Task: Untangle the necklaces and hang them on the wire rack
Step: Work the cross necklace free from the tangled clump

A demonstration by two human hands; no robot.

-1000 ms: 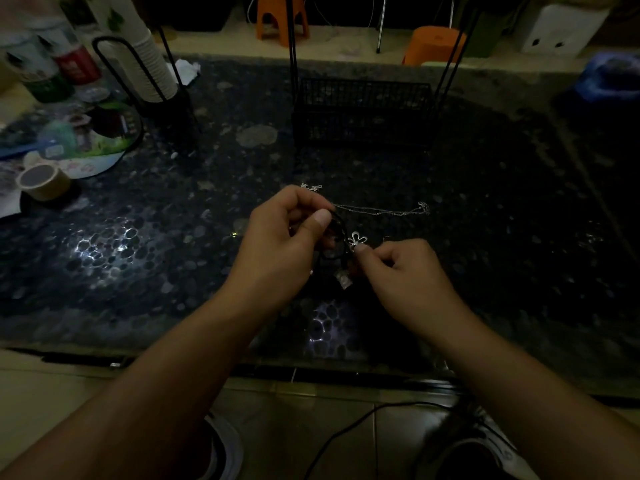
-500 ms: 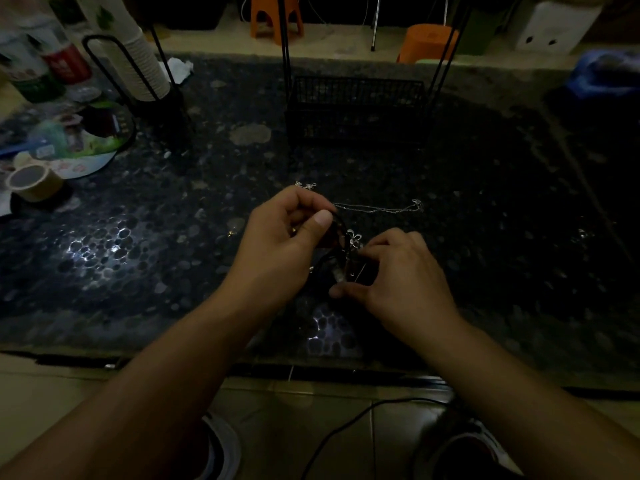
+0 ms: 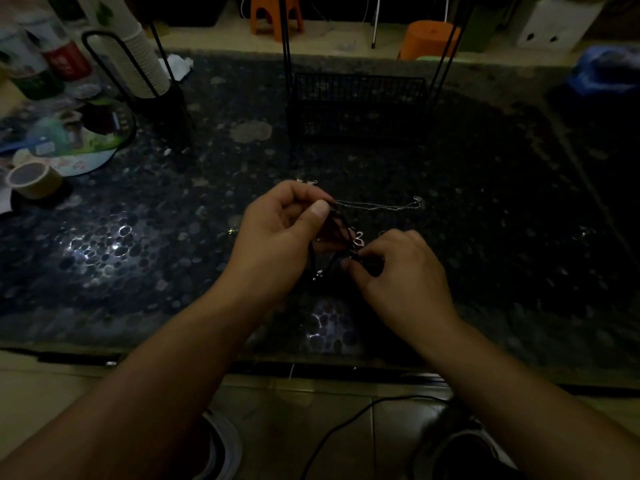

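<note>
Two hands (image 3: pixel 277 237) (image 3: pixel 398 271), one wire rack (image 3: pixel 356 105), two orange stools (image 3: pixel 275 13) (image 3: pixel 427 38), one tape roll (image 3: pixel 33 178).

My one head-worn camera looks forward and down, close over my forearms, at the dark pebbled counter (image 3: pixel 145 237) filling mid-frame.

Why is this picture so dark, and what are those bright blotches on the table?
Head view: dim and underexposed overall; the blotches are glare on the glossy pebble-patterned table. The black cord necklace nearly vanishes against it, the silver chain shows faintly, and the wide-angle lens bends the edges.
</note>
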